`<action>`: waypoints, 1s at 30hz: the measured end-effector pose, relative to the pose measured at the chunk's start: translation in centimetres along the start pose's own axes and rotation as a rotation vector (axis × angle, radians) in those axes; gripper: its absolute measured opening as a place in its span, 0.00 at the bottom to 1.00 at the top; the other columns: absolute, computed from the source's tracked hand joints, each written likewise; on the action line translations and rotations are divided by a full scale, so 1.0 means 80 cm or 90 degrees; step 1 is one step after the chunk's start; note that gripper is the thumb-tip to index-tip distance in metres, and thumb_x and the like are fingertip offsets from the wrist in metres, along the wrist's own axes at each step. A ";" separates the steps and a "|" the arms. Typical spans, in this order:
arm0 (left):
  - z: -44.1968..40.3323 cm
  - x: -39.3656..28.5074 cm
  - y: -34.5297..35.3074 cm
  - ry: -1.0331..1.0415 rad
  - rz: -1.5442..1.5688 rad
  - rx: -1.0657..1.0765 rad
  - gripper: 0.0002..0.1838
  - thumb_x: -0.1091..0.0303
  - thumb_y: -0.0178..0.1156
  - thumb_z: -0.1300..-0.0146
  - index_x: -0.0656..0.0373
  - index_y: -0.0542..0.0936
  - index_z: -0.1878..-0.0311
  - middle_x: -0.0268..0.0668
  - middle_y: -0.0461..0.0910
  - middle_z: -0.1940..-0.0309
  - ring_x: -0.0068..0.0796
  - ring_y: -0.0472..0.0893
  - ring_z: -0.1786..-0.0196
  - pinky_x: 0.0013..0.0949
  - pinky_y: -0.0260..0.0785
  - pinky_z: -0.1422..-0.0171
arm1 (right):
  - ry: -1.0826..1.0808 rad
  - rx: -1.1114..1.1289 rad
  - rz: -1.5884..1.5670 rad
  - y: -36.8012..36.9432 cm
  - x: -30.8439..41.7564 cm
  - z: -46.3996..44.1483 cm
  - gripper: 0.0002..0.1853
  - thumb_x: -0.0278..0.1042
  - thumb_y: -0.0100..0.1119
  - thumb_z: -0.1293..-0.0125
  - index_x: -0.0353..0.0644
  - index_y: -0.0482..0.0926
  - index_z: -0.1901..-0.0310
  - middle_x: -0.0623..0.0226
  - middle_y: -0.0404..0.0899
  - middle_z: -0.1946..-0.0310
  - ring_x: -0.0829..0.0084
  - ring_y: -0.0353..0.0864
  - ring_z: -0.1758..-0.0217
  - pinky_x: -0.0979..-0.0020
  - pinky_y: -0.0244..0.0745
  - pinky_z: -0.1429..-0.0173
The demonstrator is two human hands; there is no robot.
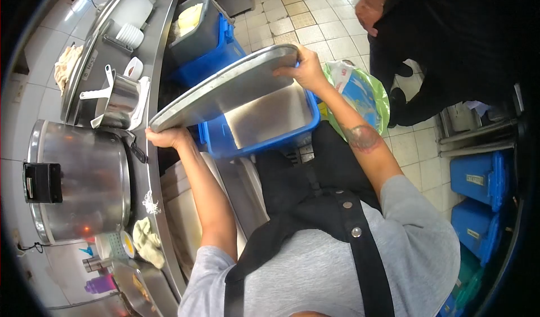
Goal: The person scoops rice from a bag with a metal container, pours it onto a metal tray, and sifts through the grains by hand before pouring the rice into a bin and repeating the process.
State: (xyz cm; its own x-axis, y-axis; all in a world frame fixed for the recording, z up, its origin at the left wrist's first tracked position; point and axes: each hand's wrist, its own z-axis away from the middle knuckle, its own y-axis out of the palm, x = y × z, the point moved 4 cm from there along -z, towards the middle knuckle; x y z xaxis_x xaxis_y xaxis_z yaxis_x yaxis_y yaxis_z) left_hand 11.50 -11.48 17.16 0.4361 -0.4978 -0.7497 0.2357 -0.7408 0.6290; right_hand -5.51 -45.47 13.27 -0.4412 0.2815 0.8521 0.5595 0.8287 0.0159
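Observation:
A large grey metal tray (225, 86) is held tilted in front of me, its rim slanting up from left to right. My left hand (169, 137) grips its lower left end beside the counter edge. At the upper right end, my right hand (305, 69) has its fingers wrapped over the tray's edge. Below and behind the tray stands a blue bin (267, 140) with an off-white, flat-looking mass (270, 114) in it. The tray hides the far part of the bin.
A steel counter (154, 176) runs along the left, holding a large metal pot (84, 182) and a small pot (121, 100). A grey bin (197, 41) stands beyond. At right are a green-lined bucket (360, 97), a person in dark clothes (444, 41) and blue lidded boxes (475, 176).

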 end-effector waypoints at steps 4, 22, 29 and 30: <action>-0.055 0.077 -0.018 0.054 -0.035 -0.023 0.20 0.53 0.43 0.39 0.60 0.77 0.70 0.42 0.80 0.67 0.40 0.82 0.65 0.46 0.77 0.59 | 0.050 0.027 0.116 0.007 -0.055 -0.022 0.26 0.45 0.79 0.55 0.39 0.81 0.58 0.63 0.83 0.68 0.76 0.80 0.65 0.72 0.75 0.57; -0.116 0.142 -0.111 0.110 -0.399 0.110 0.32 0.48 0.34 0.26 0.74 0.71 0.46 0.50 0.73 0.43 0.40 0.73 0.43 0.39 0.62 0.32 | 0.038 -0.059 0.201 0.030 -0.084 0.071 0.39 0.53 0.72 0.44 0.33 0.62 0.44 0.47 0.82 0.62 0.45 0.83 0.57 0.58 0.77 0.54; -0.056 0.065 -0.095 0.320 -0.703 0.316 0.20 0.63 0.45 0.30 0.73 0.76 0.55 0.59 0.78 0.56 0.50 0.77 0.53 0.48 0.67 0.45 | 0.002 -0.047 0.120 0.019 -0.041 0.087 0.37 0.49 0.77 0.53 0.35 0.73 0.46 0.50 0.75 0.57 0.54 0.74 0.51 0.56 0.69 0.44; -0.068 0.071 -0.116 0.374 -0.595 0.129 0.21 0.62 0.44 0.30 0.75 0.77 0.55 0.59 0.78 0.53 0.49 0.78 0.53 0.46 0.69 0.46 | 0.138 -0.013 0.198 0.015 -0.025 0.088 0.42 0.50 0.79 0.55 0.32 0.73 0.43 0.49 0.76 0.46 0.56 0.75 0.41 0.61 0.68 0.35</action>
State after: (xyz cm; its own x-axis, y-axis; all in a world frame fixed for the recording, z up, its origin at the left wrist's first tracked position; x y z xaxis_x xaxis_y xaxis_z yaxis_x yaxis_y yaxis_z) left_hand 16.55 -4.98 8.18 0.5165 0.5416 -0.6633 0.5624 -0.7986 -0.2142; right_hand -8.91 -41.65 7.94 -0.0898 0.4077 0.9087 0.6585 0.7088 -0.2529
